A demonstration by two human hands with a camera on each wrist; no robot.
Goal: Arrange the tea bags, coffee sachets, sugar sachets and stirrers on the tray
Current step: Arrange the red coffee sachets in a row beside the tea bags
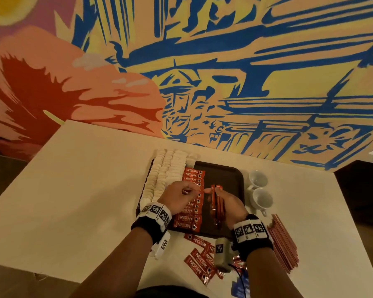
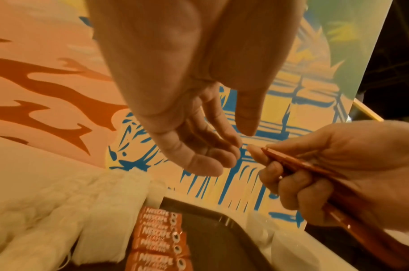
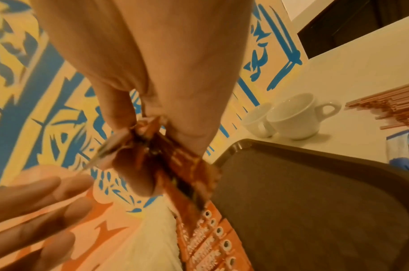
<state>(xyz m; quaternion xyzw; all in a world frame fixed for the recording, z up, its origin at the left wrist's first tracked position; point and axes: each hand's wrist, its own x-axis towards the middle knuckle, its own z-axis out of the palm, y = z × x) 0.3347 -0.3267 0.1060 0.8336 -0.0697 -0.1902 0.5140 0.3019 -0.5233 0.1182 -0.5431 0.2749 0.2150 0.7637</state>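
The right grip (image 1: 225,203) is curled round a small bundle of red coffee sachets (image 1: 217,206), held on edge above the bare middle of the tray (image 1: 230,175). The left grip (image 1: 178,195) hangs just beside the bundle's far end, fingers (image 2: 212,159) loosely bent and holding nothing, the tips close to the sachets but apart from them.

Below the left hand, a column of sachets (image 1: 192,198) already lies on the tray, overlapped like shingles, with rows of white tea bags (image 1: 166,171) to its left. More sachets (image 1: 199,265) lie loose on the table (image 1: 73,201) in front of the tray.

The step in hand looks like dealing the bundle out one at a time. To do it well, the left fingers should probably pinch only the outermost sachet at its end and slide it free while the right hand keeps the rest squared. Each should go down label up, parallel to the laid column and just beside it, with the same overlap, starting at the far rim. The foil looks slippery, so a loose hold could fan the bundle.

The stirrers (image 1: 283,244) lie in a heap on the table, right of the tray, near two white cups (image 1: 260,190).
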